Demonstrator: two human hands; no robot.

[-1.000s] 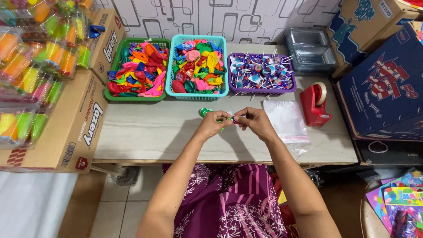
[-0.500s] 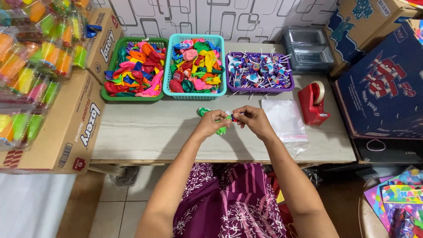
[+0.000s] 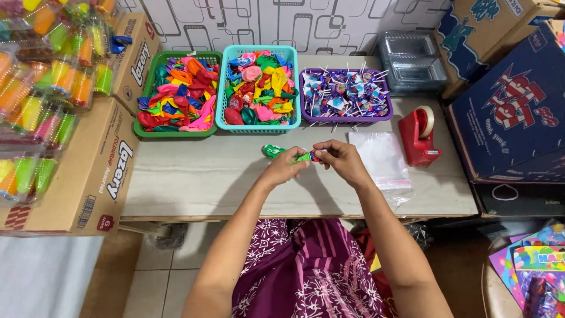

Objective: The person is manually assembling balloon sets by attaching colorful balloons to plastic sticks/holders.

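My left hand [image 3: 283,169] and my right hand [image 3: 342,161] meet over the middle of the grey table [image 3: 194,176]. Together they pinch a green uninflated balloon [image 3: 274,151], whose body lies on the table to the left of my fingers. Between my right fingertips there is a small wrapped lollipop [image 3: 316,155] at the balloon's neck. How the two are joined is hidden by my fingers.
At the back stand a green basket of balloons [image 3: 176,94], a teal basket of balloons [image 3: 259,88] and a purple tray of lollipops [image 3: 346,97]. Clear plastic bags [image 3: 382,159] and a red tape dispenser [image 3: 418,136] lie right. Cardboard boxes flank both sides.
The view has shifted slightly. My hands stay together at the table's middle, working the green balloon and lollipop; nothing was let go.
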